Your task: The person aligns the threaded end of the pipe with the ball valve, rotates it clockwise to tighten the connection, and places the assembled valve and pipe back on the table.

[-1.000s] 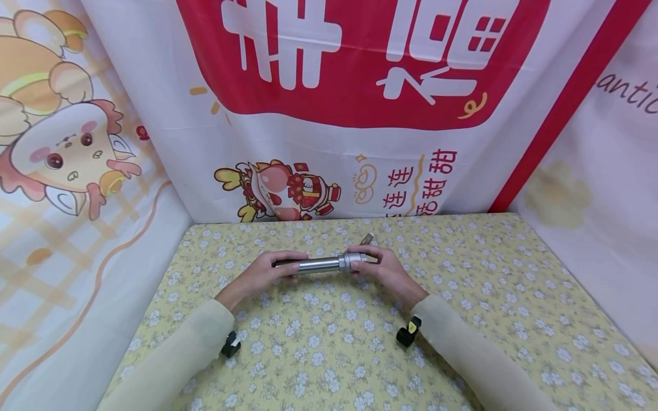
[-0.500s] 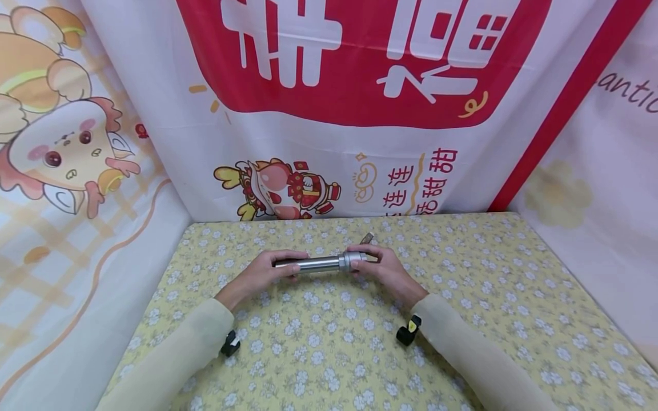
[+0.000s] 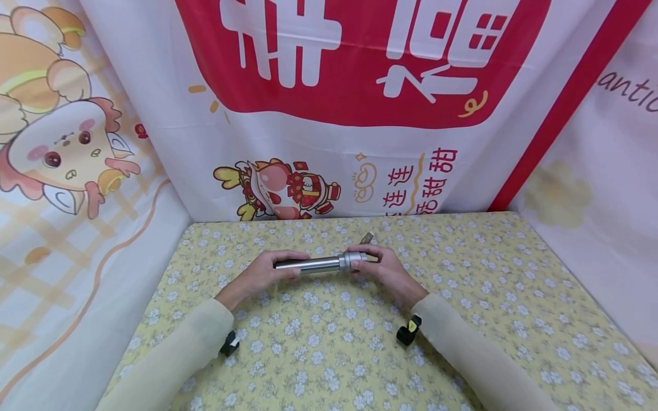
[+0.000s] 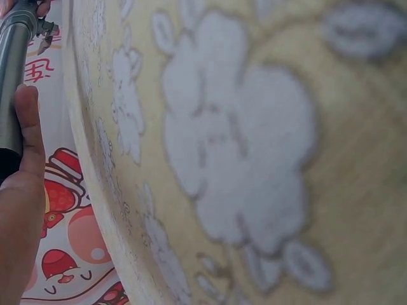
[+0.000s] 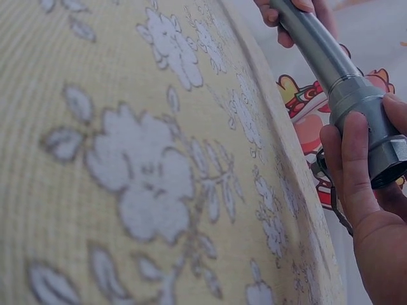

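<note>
A smooth steel pipe (image 3: pixel 323 265) lies crosswise in the head view, joined at its right end to a grey metal ball valve (image 3: pixel 352 261). The valve's lever (image 3: pixel 367 238) sticks out at the back. My left hand (image 3: pixel 263 272) holds the pipe's left end, fingers on the far side and thumb on the near side. My right hand (image 3: pixel 384 269) grips the valve between thumb and fingers. Up close in the right wrist view, the valve body (image 5: pixel 359 101) shows a hex end with an open bore. In the left wrist view, the pipe's end (image 4: pixel 9 136) looks dark and hollow.
A yellow flowered cloth (image 3: pixel 329 342) covers the table under both hands. Behind the table hangs a white and red printed curtain (image 3: pixel 339 108), with another printed curtain (image 3: pixel 61 228) along the left. Black straps (image 3: pixel 408 331) sit at both sleeves.
My left thumb has shifted slightly toward the near side of the pipe, and more of the pipe's left end shows. My right hand and the valve stay in place.
</note>
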The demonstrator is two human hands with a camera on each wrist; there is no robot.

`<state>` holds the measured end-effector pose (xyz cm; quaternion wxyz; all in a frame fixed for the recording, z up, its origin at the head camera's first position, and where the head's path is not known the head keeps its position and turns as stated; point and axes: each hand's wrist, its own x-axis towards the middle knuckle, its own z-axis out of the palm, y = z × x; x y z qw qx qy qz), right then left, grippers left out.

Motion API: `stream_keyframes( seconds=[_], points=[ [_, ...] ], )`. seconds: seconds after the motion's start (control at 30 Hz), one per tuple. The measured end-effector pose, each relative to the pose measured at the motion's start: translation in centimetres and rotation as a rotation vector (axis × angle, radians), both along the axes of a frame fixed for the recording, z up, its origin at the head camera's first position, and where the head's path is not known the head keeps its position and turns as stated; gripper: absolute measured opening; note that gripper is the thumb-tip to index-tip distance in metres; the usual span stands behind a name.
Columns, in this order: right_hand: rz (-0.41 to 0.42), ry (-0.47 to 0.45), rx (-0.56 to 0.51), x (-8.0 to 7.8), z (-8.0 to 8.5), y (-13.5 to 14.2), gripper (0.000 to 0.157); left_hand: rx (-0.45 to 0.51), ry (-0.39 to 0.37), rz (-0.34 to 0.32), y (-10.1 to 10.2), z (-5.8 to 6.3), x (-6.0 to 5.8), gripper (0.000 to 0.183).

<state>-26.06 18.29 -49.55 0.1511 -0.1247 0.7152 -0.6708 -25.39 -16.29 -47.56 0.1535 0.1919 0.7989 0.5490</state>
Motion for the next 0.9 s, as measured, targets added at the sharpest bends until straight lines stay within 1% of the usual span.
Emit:
stream_keyframes(
  seconds=[0.17, 0.37, 0.6, 0.73, 0.9],
  points=[
    [-0.004, -0.007, 0.004, -0.01, 0.05, -0.02, 0.047, -0.04, 0.023, 0.012, 0.08, 0.19, 0.01, 0.04],
    [-0.008, -0.01, 0.006, -0.04, 0.09, -0.03, 0.045, -0.089, 0.045, 0.006, 0.28, 0.32, 0.03, 0.039],
    [-0.005, 0.012, 0.019, -0.01, 0.12, -0.03, 0.045, -0.107, 0.056, 0.008, 0.41, 0.43, 0.2, 0.04],
    [-0.007, 0.021, 0.028, 0.07, 0.16, -0.06, 0.045, -0.138, 0.095, -0.001, 0.54, 0.58, 0.36, 0.041],
    [-0.007, 0.023, 0.034, 0.17, 0.19, -0.07, 0.044, -0.228, 0.172, 0.002, 0.88, 0.91, 0.65, 0.041]
  ],
)
